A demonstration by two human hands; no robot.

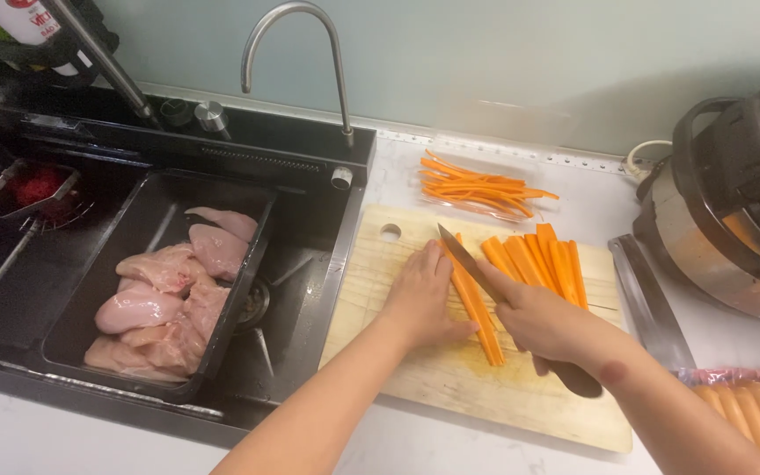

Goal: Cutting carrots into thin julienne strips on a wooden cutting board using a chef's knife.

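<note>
Your right hand (543, 321) grips the knife (472, 264), blade along the carrot slab (478, 312) lying lengthwise away from you on the cutting board (398, 369), while your left hand (420, 299) presses flat just beside it.

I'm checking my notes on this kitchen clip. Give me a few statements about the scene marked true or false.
1. The right hand holds a knife. True.
2. The left hand rests on a carrot slab on the cutting board. True.
3. The tray in the sink holds fish fillets. False: it holds raw chicken pieces.
4. Thin carrot strips lie beyond the board. True.
5. The packaged sausages lie on the board. False: they lie on the counter, right of it.
</note>
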